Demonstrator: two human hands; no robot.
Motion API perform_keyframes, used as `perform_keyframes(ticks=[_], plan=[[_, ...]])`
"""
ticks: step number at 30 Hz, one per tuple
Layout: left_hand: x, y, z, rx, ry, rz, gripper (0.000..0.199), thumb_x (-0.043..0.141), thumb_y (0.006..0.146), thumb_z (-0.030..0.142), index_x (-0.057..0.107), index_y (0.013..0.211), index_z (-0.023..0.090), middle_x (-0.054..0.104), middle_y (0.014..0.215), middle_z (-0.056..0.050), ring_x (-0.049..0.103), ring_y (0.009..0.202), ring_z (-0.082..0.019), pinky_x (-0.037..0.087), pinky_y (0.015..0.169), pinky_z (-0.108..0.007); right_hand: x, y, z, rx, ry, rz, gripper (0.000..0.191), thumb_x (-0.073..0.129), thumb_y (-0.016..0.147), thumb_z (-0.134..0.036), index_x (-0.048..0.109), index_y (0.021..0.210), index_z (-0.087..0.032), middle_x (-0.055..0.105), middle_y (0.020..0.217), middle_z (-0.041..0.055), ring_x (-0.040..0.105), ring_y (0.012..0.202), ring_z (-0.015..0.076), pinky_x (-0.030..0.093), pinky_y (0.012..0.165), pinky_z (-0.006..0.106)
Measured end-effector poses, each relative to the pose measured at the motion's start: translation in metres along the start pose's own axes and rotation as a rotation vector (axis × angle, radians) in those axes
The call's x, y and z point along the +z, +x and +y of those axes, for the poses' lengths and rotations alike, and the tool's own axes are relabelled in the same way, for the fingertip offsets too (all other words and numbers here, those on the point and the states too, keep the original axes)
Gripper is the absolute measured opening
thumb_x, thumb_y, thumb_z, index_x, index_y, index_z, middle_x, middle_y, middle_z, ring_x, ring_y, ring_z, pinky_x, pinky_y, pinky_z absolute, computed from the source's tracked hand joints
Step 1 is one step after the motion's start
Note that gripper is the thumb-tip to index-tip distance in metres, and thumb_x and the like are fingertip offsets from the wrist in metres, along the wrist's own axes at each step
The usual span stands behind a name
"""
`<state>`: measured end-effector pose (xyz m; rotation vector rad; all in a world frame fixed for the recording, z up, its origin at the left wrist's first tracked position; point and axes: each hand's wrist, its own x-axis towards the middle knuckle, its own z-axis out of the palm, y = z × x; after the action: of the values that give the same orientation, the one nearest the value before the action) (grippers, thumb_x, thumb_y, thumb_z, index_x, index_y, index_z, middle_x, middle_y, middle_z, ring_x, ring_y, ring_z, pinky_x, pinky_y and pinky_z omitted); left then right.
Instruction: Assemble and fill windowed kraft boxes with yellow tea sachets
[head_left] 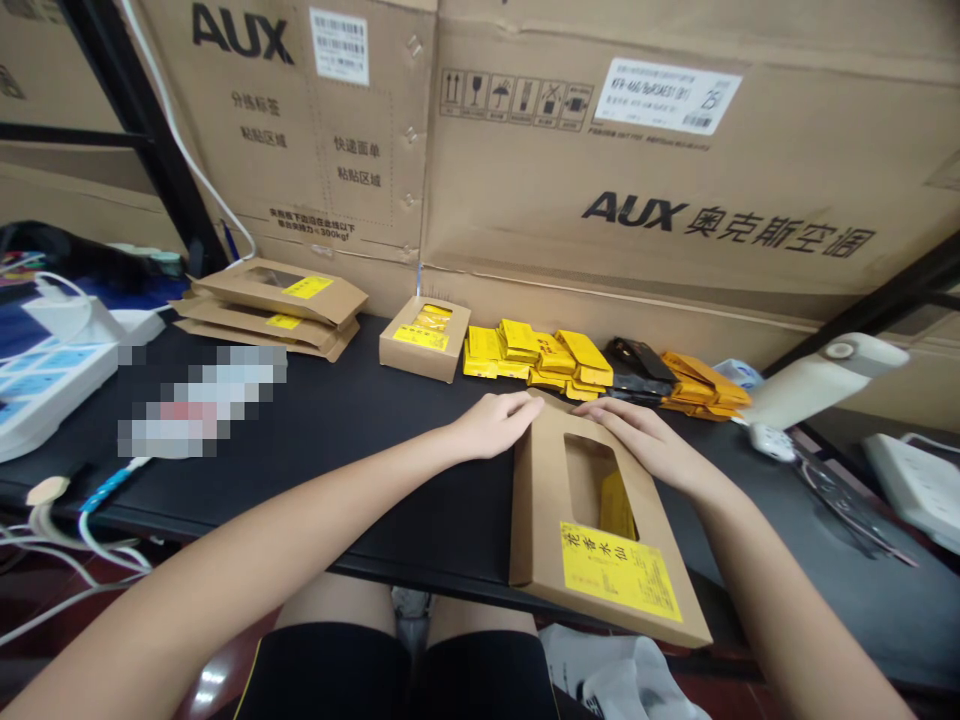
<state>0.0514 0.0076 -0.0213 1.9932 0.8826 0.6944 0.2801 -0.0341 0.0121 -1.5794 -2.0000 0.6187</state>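
A brown kraft box (544,520) with a cut-out window and a yellow label lies at the table's front edge, its labelled end toward me. Through the window a yellow packet (616,505) shows inside. My left hand (495,424) is closed on the box's far left corner, thumb and fingers together. At the far right corner, my right hand (634,432) holds the far edge, its fingers bent over it. The far end of the box is partly hidden by both hands.
Behind stand a small windowed box (420,362), yellow packets (536,352), black packets (637,372) and orange packets (701,385). Flat boxes (262,325) are stacked at left. A white bottle (832,380), glasses (851,505) and power strips (919,485) sit right; large cartons (675,180) wall the back.
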Motion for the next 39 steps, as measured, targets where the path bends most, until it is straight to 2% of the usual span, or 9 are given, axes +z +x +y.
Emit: perform_keyframes(ticks=[6, 14, 21, 29, 39], plan=[[-0.0001, 0.0001, 0.0009, -0.005, 0.009, -0.002, 0.048, 0.029, 0.094, 0.051, 0.063, 0.100, 0.017, 0.069, 0.097, -0.006, 0.063, 0.090, -0.021, 0.051, 0.080, -0.030, -0.0007, -0.0008, 0.0011, -0.004, -0.020, -0.011, 0.046, 0.045, 0.087, -0.057, 0.069, 0.101, -0.020, 0.070, 0.118, 0.0096, 0.060, 0.113, 0.0315, 0.041, 0.104, 0.044], [-0.0003, -0.0018, 0.0031, -0.008, 0.033, 0.003, 0.046, 0.029, 0.094, 0.051, 0.060, 0.087, 0.017, 0.066, 0.083, -0.004, 0.062, 0.083, -0.020, 0.049, 0.074, -0.028, 0.0003, -0.0061, 0.0018, -0.036, -0.068, -0.021, 0.045, 0.044, 0.091, -0.056, 0.068, 0.107, -0.021, 0.069, 0.120, 0.0085, 0.061, 0.111, 0.0298, 0.044, 0.102, 0.042], [0.0008, -0.0012, 0.0019, -0.003, 0.041, 0.013, 0.045, 0.029, 0.094, 0.051, 0.060, 0.087, 0.018, 0.064, 0.080, -0.003, 0.061, 0.081, -0.019, 0.048, 0.075, -0.028, 0.0011, -0.0057, 0.0027, -0.063, -0.039, -0.024, 0.042, 0.046, 0.090, -0.054, 0.069, 0.107, -0.022, 0.069, 0.117, 0.0077, 0.062, 0.107, 0.0294, 0.046, 0.098, 0.043], [0.0005, -0.0020, 0.0023, 0.008, 0.033, 0.009, 0.045, 0.030, 0.094, 0.051, 0.059, 0.089, 0.017, 0.064, 0.083, -0.003, 0.060, 0.080, -0.018, 0.049, 0.074, -0.028, 0.0027, -0.0041, -0.0011, -0.056, -0.023, -0.027, 0.042, 0.047, 0.091, -0.053, 0.067, 0.106, -0.019, 0.069, 0.115, 0.0091, 0.062, 0.107, 0.0272, 0.045, 0.097, 0.040], [0.0003, -0.0012, 0.0012, 0.004, 0.023, 0.001, 0.045, 0.030, 0.094, 0.051, 0.061, 0.092, 0.017, 0.067, 0.088, -0.005, 0.062, 0.084, -0.019, 0.049, 0.073, -0.028, 0.0025, -0.0020, 0.0029, -0.045, -0.004, -0.028, 0.041, 0.049, 0.089, -0.054, 0.068, 0.103, -0.021, 0.069, 0.115, 0.0082, 0.062, 0.107, 0.0286, 0.045, 0.098, 0.042]])
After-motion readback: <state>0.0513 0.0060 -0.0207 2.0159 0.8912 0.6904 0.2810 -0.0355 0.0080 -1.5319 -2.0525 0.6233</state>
